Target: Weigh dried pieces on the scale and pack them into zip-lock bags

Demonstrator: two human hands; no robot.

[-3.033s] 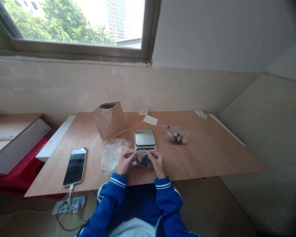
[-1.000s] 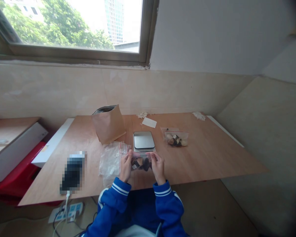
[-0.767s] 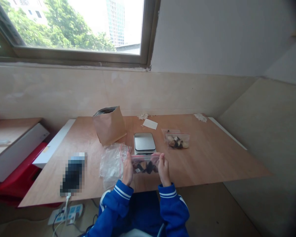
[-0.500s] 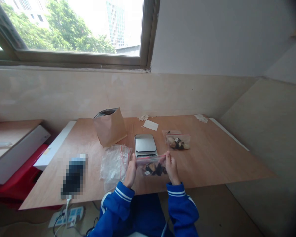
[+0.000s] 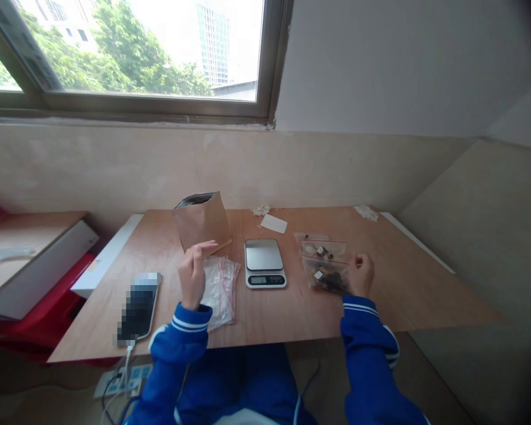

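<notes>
One filled bag (image 5: 328,278), right of the scale (image 5: 264,257), its corner pinched in my right grip (image 5: 361,274), apparently so its bulk sits low; my left grip (image 5: 192,277), loose and unladen, near clear bags (image 5: 221,290).

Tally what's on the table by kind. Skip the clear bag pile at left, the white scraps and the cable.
Zip bags at right: 3 (the rear one partly hidden)
Paper bag: 1
Scale: 1
Phone: 1
Card: 1
Total: 7
</notes>
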